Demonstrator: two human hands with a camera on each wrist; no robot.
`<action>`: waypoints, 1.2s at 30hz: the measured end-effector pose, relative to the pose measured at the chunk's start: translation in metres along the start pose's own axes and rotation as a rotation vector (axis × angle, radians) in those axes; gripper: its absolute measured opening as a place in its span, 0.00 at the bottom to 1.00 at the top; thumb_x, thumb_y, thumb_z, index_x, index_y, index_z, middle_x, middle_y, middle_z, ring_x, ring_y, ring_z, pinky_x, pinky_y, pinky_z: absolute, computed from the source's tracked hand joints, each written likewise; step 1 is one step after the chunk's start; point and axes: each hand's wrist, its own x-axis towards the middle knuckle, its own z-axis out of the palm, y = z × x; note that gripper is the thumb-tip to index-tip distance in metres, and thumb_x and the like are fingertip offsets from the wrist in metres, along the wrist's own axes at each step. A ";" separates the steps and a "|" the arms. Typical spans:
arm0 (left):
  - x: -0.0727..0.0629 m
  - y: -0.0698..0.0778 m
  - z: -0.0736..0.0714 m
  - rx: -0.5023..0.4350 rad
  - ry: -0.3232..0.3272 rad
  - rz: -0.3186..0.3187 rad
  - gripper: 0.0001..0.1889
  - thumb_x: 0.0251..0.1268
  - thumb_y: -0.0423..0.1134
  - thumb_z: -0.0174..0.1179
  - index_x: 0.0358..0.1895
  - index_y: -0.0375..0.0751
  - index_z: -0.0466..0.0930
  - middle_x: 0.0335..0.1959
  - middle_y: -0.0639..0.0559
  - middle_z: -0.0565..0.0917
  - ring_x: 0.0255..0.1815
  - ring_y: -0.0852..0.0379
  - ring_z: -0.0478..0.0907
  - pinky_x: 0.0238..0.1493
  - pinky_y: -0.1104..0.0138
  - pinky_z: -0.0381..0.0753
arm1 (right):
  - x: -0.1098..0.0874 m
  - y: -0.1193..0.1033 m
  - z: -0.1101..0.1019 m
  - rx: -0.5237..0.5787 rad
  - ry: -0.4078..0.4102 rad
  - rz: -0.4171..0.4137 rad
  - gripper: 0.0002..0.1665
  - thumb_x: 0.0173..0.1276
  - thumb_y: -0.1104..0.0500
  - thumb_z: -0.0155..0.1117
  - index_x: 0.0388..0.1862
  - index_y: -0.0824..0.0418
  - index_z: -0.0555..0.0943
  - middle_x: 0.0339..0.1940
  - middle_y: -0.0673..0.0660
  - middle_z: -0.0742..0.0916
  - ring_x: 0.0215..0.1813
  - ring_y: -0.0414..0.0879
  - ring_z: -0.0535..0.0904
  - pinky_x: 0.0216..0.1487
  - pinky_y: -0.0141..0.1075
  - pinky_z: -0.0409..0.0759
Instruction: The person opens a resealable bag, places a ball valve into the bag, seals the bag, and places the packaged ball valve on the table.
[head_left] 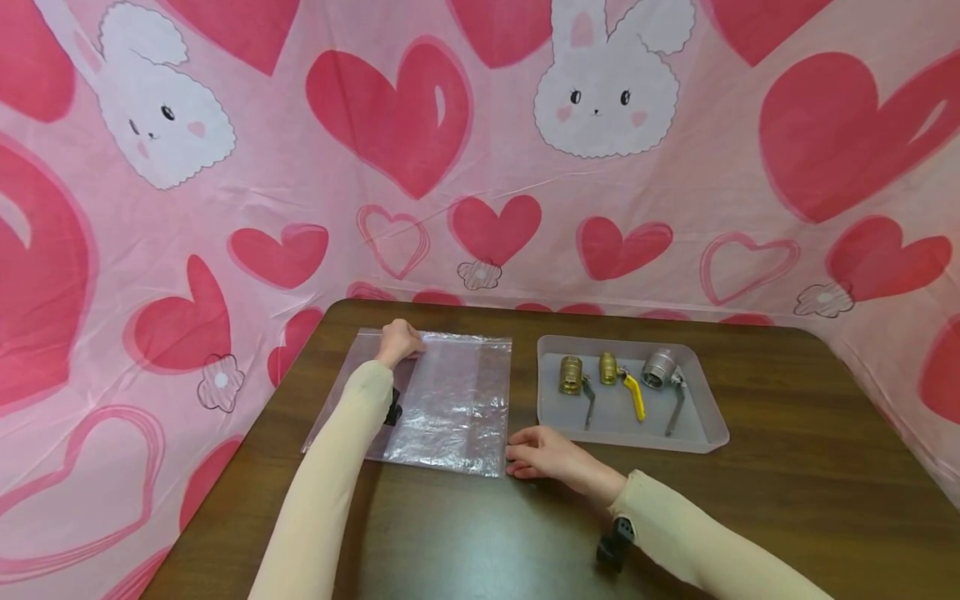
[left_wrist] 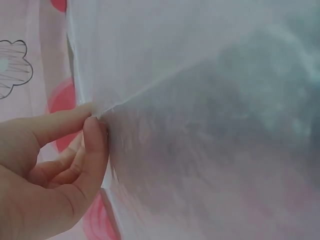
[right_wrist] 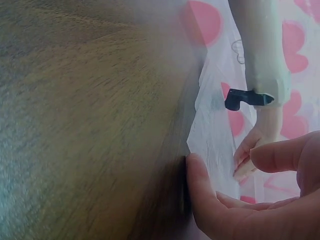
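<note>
A clear plastic bag (head_left: 457, 417) lies flat on the wooden table. At its far edge my left hand (head_left: 400, 342) pinches the film between thumb and fingertips, as the left wrist view shows at close range on the bag (left_wrist: 215, 150). Beside the bag's near right corner rests my right hand (head_left: 551, 460), its fingertips right at the corner. In the right wrist view the thumb (right_wrist: 277, 156) stands apart from the index finger (right_wrist: 200, 187), with nothing gripped between them.
Right of the bag stands a shallow translucent tray (head_left: 551, 417). In it lie a brass ball valve (head_left: 571, 375) with a grey lever, a smaller brass valve (head_left: 608, 368) with a yellow lever, and a silver valve (head_left: 660, 368). A heart-patterned cloth (head_left: 420, 250) hangs behind the table.
</note>
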 end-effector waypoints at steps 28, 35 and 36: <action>-0.007 -0.009 -0.014 -0.494 -0.280 -0.015 0.03 0.71 0.29 0.54 0.41 0.31 0.71 0.32 0.49 0.79 0.30 0.62 0.78 0.38 0.72 0.86 | 0.005 0.000 0.006 0.100 -0.015 -0.002 0.24 0.75 0.65 0.52 0.64 0.80 0.65 0.45 0.68 0.86 0.37 0.43 0.86 0.42 0.36 0.88; -0.010 -0.008 -0.017 -0.535 -0.305 -0.032 0.06 0.72 0.28 0.54 0.45 0.28 0.71 0.31 0.50 0.77 0.30 0.62 0.77 0.37 0.73 0.86 | 0.006 0.002 0.008 0.090 -0.004 -0.004 0.17 0.75 0.64 0.55 0.56 0.75 0.71 0.40 0.63 0.85 0.34 0.41 0.85 0.41 0.36 0.88; -0.010 -0.009 -0.017 -0.539 -0.313 -0.028 0.07 0.72 0.29 0.54 0.47 0.27 0.71 0.32 0.50 0.77 0.31 0.62 0.77 0.37 0.73 0.86 | 0.006 0.002 0.008 0.091 -0.002 -0.009 0.16 0.75 0.64 0.56 0.54 0.75 0.71 0.39 0.63 0.85 0.34 0.41 0.85 0.41 0.36 0.88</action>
